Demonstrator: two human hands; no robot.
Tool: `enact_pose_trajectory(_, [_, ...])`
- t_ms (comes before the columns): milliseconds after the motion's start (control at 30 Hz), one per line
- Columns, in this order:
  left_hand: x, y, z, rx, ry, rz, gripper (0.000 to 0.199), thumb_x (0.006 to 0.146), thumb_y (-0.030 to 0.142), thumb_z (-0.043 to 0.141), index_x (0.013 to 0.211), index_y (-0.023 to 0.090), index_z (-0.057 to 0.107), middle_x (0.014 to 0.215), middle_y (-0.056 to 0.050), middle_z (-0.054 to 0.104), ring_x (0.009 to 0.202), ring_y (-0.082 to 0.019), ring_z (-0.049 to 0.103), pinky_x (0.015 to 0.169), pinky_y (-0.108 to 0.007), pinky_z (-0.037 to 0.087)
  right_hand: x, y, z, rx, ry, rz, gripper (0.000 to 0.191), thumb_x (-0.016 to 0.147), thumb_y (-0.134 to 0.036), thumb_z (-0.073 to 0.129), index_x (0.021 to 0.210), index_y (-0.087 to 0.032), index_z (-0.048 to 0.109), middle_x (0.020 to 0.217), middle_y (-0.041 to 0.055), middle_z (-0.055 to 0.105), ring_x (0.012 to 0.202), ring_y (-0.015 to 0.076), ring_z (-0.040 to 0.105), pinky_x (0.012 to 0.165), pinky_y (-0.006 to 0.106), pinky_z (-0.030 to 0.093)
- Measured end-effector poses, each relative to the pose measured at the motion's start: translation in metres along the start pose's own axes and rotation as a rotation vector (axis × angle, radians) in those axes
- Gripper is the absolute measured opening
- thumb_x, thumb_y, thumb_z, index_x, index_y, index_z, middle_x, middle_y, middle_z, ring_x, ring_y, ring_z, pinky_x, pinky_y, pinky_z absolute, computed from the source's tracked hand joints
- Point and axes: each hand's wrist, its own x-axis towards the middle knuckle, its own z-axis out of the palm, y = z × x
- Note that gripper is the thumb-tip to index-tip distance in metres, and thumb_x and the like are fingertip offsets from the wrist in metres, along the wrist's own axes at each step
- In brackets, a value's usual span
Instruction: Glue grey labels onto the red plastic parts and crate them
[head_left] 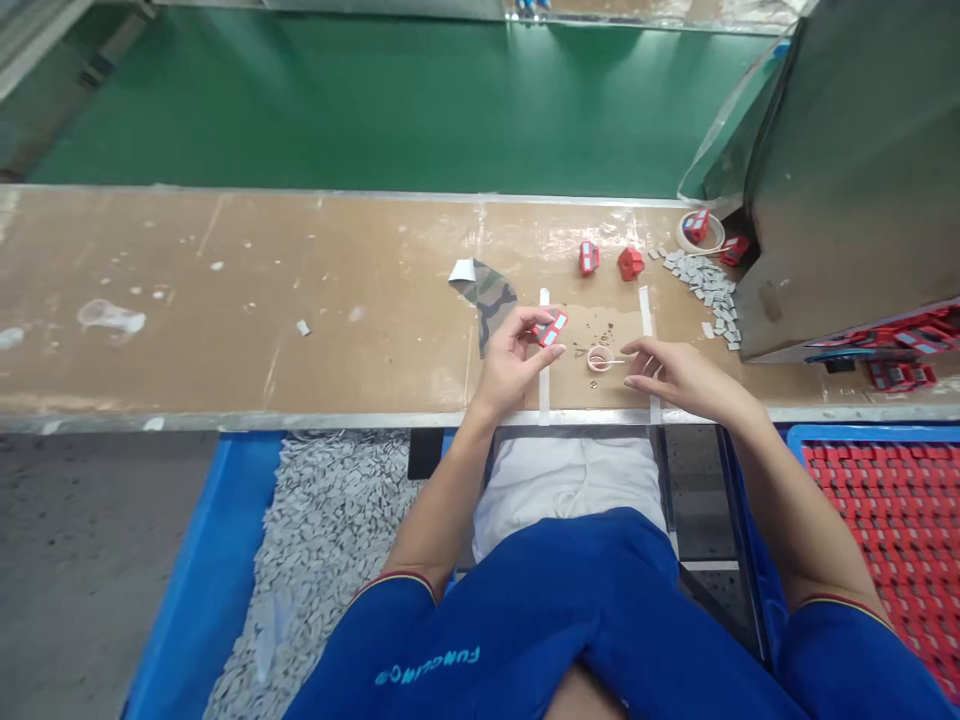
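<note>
A small red part (551, 328) with a pale label is pinched in my left hand (511, 362), above the brown work surface. My right hand (673, 376) is at the end of a thin stick (616, 362), its thumb and forefinger near each other; whether they grip the stick is too small to tell. The stick's other end lies over a small round ring-shaped dish (599, 359). Dark crumbs are scattered behind the dish. A camouflage-patterned piece (495, 300) lies beside my left hand. Two more red parts (589, 258) (631, 264) stand farther back.
Small grey pieces (709, 285) are heaped by a tape roll (682, 234) at the right, next to a large grey panel (847, 160). A green belt (405, 105) runs behind. Below are a blue bin (195, 560) of grey pieces and a blue-rimmed crate (870, 433) of red parts.
</note>
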Motion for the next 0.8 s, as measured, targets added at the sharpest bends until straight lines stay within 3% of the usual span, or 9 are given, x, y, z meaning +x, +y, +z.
enact_pose_trajectory(100, [-0.016,0.012,0.000,0.029,-0.044,0.014,0.050,0.086,0.043,0.083,0.125,0.022,0.059,0.136,-0.014,0.068,0.114,-0.021,0.072,0.097,-0.035,0.058,-0.004,-0.010,0.004,-0.045,0.138,-0.027,0.026,0.094,-0.032,0.067,0.116,-0.020,0.068,0.085,0.0049,0.077,0.074,0.0205,0.070,0.068,0.032,0.051])
enact_pose_trajectory(233, [-0.027,0.033,0.000,0.186,-0.154,0.077,0.049,0.088,0.034,0.080,0.130,0.021,0.059,0.128,-0.014,0.072,0.112,-0.023,0.073,0.098,-0.038,0.059,-0.017,-0.031,0.015,0.020,0.369,-0.211,0.021,0.100,-0.031,0.062,0.116,-0.021,0.068,0.094,0.0067,0.075,0.079,0.0182,0.068,0.071,0.031,0.054])
enact_pose_trajectory(433, [-0.029,0.058,0.006,0.457,-0.238,0.313,0.051,0.092,0.025,0.077,0.139,0.021,0.056,0.130,-0.014,0.074,0.114,-0.026,0.069,0.097,-0.043,0.059,-0.018,-0.050,0.041,0.133,0.450,-0.401,0.018,0.099,-0.025,0.063,0.116,-0.024,0.069,0.107,0.0077,0.072,0.078,0.0158,0.067,0.072,0.032,0.058])
enact_pose_trajectory(633, [-0.027,0.071,0.013,0.577,-0.232,0.486,0.052,0.096,0.028,0.073,0.143,0.020,0.053,0.132,-0.017,0.074,0.117,-0.028,0.070,0.097,-0.046,0.059,-0.021,-0.051,0.051,0.175,0.566,-0.414,0.018,0.097,-0.024,0.068,0.114,-0.025,0.069,0.108,0.0074,0.070,0.081,0.0156,0.067,0.070,0.031,0.061])
enact_pose_trajectory(800, [-0.028,0.074,0.019,0.643,-0.163,0.553,0.050,0.096,0.031,0.072,0.141,0.015,0.056,0.131,-0.019,0.074,0.113,-0.028,0.071,0.094,-0.047,0.060,-0.026,-0.051,0.065,0.373,0.660,-0.360,0.026,0.092,-0.028,0.077,0.116,-0.025,0.068,0.110,0.0074,0.068,0.091,0.0186,0.071,0.077,0.035,0.067])
